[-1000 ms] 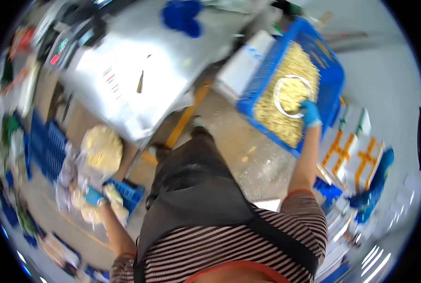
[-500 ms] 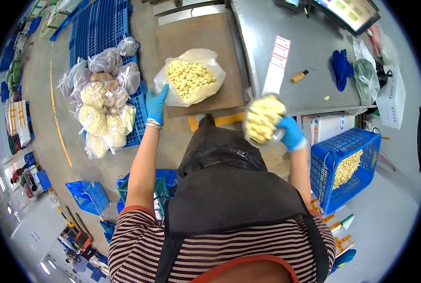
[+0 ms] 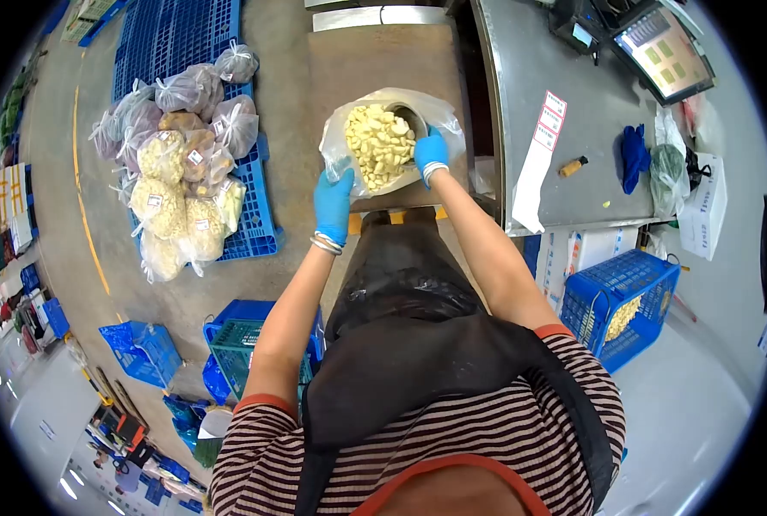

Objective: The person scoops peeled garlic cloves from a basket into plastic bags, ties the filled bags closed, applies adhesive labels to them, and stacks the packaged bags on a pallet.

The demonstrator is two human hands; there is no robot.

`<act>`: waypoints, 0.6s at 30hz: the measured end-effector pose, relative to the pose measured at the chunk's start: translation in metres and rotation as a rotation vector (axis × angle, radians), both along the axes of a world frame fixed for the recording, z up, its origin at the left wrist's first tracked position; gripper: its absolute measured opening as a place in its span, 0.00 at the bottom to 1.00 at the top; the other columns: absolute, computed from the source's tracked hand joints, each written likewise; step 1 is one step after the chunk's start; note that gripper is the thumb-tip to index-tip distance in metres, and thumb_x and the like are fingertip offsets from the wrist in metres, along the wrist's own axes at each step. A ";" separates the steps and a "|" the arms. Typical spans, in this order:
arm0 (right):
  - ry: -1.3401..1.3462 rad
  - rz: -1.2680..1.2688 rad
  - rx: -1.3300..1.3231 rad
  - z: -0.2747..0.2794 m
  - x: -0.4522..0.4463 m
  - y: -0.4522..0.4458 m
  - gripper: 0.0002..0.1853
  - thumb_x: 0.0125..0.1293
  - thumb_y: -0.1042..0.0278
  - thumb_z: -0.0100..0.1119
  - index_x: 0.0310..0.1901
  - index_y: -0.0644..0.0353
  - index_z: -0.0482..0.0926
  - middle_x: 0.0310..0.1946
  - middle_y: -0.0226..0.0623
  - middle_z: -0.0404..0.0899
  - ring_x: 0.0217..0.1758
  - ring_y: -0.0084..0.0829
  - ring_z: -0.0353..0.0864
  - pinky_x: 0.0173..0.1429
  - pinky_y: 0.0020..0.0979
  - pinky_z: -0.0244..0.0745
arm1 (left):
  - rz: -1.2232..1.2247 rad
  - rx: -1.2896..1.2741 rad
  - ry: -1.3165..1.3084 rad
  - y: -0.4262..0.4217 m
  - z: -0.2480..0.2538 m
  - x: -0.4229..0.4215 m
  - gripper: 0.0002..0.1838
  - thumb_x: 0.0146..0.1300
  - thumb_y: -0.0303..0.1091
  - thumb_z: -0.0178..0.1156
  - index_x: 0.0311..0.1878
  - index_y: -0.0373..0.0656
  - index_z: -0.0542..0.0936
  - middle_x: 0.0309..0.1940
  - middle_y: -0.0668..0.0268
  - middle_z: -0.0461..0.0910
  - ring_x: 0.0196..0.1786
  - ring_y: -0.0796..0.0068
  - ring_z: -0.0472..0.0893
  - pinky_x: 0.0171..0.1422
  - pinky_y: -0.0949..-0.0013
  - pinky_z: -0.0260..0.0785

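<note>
Garlic cloves (image 3: pixel 375 142), by the look of them and peeled, lie heaped inside an open clear bag (image 3: pixel 442 120), right in front of you. The bag rests on a brown platform (image 3: pixel 383 60), which seems to serve as a flat support for its weight. Your left hand (image 3: pixel 333 202), gloved, has a narrow grip on the bag's near left edge, thumb and fingers close together; that probably steadies the film and holds the mouth wide. Your right hand (image 3: pixel 432 153), also gloved, grips a round container (image 3: pixel 411 118) by its near side, the fingers partly hidden behind it. The container is tipped over at the bag's right side, its opening towards the cloves, likely so that they fall inside rather than over the rim. Whether any are left in it, you cannot tell from here.

Left of the platform, tied bags (image 3: pixel 162 206) sit bunched on a blue pallet (image 3: pixel 177 39), perhaps to keep them off the floor. To the right, a steel table (image 3: pixel 530 69) bears a label strip (image 3: pixel 534 172), a small brown-handled tool (image 3: pixel 573 167) and a monitor (image 3: pixel 665 53) angled so you can presumably read it. Beyond the table's near edge, a blue basket (image 3: pixel 603 288) holds more cloves, within easy reach of your right side.
</note>
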State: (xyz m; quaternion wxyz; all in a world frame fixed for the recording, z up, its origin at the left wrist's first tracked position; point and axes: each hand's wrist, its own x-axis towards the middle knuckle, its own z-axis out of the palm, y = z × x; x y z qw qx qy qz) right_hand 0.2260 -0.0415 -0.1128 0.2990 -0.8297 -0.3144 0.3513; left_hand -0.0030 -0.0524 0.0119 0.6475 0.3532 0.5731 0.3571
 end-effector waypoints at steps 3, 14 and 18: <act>-0.283 0.318 -0.110 -0.057 0.022 -0.001 0.16 0.63 0.74 0.45 0.49 0.63 0.80 0.43 0.49 0.83 0.45 0.43 0.84 0.51 0.39 0.78 | -0.009 -0.041 0.026 0.002 0.003 -0.004 0.20 0.66 0.33 0.61 0.59 0.35 0.78 0.49 0.64 0.81 0.45 0.78 0.79 0.52 0.73 0.73; 0.197 0.047 -0.182 0.033 0.025 -0.014 0.27 0.67 0.61 0.51 0.63 0.71 0.68 0.58 0.57 0.75 0.60 0.47 0.77 0.59 0.39 0.73 | -0.019 0.072 0.056 -0.001 0.019 0.002 0.18 0.66 0.38 0.64 0.52 0.33 0.79 0.36 0.73 0.77 0.36 0.84 0.72 0.41 0.76 0.67; 0.232 -0.086 0.009 -0.005 0.019 -0.019 0.21 0.66 0.64 0.52 0.55 0.70 0.76 0.47 0.58 0.81 0.51 0.48 0.82 0.53 0.40 0.76 | -0.014 0.056 0.117 -0.005 0.020 0.001 0.19 0.67 0.40 0.64 0.51 0.33 0.79 0.31 0.77 0.72 0.32 0.87 0.66 0.36 0.79 0.61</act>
